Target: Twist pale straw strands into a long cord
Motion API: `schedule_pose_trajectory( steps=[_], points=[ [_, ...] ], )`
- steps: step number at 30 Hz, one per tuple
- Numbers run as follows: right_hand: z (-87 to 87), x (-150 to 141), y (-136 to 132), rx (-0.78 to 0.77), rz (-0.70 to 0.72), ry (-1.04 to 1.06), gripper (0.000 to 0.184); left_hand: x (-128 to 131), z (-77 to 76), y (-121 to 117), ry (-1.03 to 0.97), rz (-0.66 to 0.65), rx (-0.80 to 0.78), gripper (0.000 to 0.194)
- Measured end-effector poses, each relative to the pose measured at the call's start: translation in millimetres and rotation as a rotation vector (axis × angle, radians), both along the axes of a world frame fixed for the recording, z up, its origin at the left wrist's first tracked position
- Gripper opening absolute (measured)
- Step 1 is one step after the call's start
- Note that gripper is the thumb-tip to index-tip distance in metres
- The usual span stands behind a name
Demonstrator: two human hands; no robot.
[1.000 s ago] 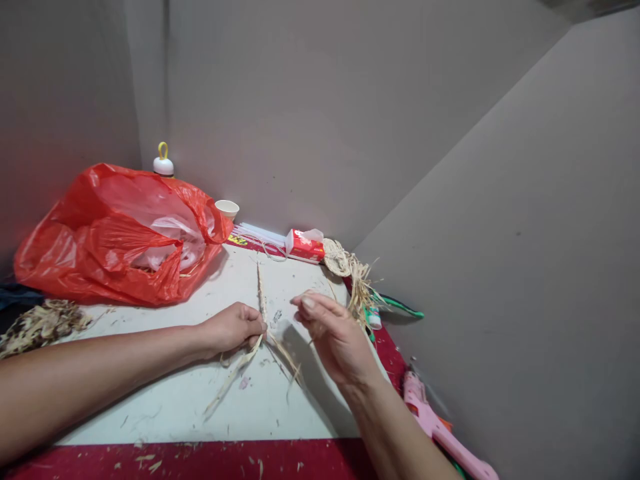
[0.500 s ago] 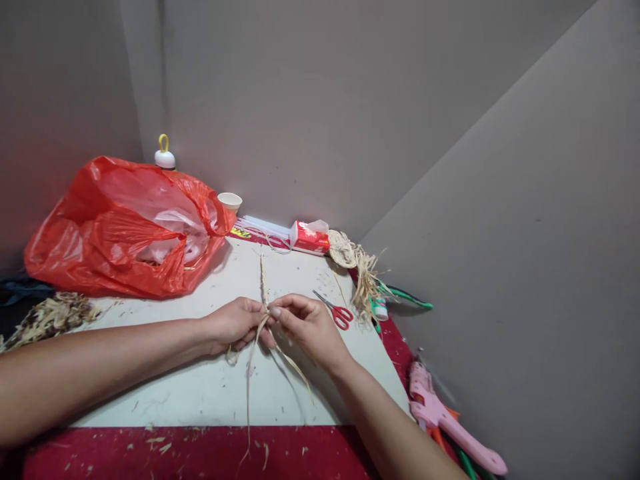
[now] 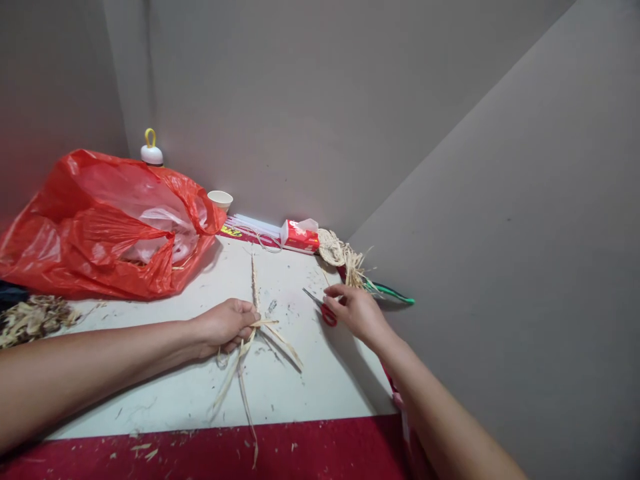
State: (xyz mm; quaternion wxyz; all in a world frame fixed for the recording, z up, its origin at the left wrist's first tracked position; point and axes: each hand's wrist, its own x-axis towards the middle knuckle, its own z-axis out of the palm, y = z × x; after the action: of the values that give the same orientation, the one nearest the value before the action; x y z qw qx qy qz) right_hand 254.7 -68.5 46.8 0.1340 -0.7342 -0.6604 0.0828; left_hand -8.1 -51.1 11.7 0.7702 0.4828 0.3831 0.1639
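White surface (image 3: 175,393): backs our braid (image 3: 255,283).
Left hand (image 3: 227,327): pinched closed on braid, apparently steadying it.
Right hand (image 3: 361,312): fingers parted near scissors (image 3: 329,316).

Open red plastic bag (image 3: 100,247), pale cup (image 3: 220,200), red tissue pack (image 3: 303,238)

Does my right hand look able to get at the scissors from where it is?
Most likely yes: the right hand looks empty, its fingers close by the red handles of the scissors, and nothing seems to block them.
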Motion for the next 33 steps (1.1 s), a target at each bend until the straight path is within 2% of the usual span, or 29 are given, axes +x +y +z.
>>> schedule_pose_trajectory(
  steps=[1, 3, 8, 13, 16, 20, 23, 26, 29, 33],
  points=[
    [-1.3, 7, 1, -0.071, 0.000, -0.132, 0.017, 0, 1.1, 0, 0.001, -0.002, -0.005, 0.028],
    [-4.1, 13, 0, -0.168, 0.005, -0.246, 0.012, 0, 2.6, -1, 0.002, 0.001, -0.009, 0.028],
    [-10.7, 11, 4, -0.253, 0.008, -0.320, 0.015, -1, 0.6, 0, -0.013, -0.006, -0.003, 0.031],
    [-14.0, 19, 11, -0.273, 0.040, -0.290, 0.018, -1, -1.3, 0, -0.011, -0.011, 0.009, 0.029],
    [-12.7, 15, 3, -0.200, 0.134, -0.134, 0.028, -1, -2.4, 0, -0.014, -0.009, 0.021, 0.027],
    [-10.3, -5, -24, -0.079, 0.233, 0.412, 0.029, 0, -4.5, 0, -0.012, -0.013, 0.022, 0.025],
    [-12.0, -23, -45, -0.221, 0.191, 0.708, 0.023, 1, -4.4, 0, -0.004, -0.001, 0.023, 0.025],
    [-15.4, -37, -58, -0.350, 0.126, 0.909, 0.026, 1, -4.2, 0, -0.002, 0.000, 0.025, 0.024],
    [-16.4, -42, -65, -0.280, 0.122, 0.896, 0.023, 1, -4.8, 0, -0.004, -0.010, 0.024, 0.024],
    [-13.6, -39, -71, -0.113, 0.284, 0.535, 0.015, 1, -4.7, 0, 0.000, -0.012, 0.027, 0.025]
  ],
)
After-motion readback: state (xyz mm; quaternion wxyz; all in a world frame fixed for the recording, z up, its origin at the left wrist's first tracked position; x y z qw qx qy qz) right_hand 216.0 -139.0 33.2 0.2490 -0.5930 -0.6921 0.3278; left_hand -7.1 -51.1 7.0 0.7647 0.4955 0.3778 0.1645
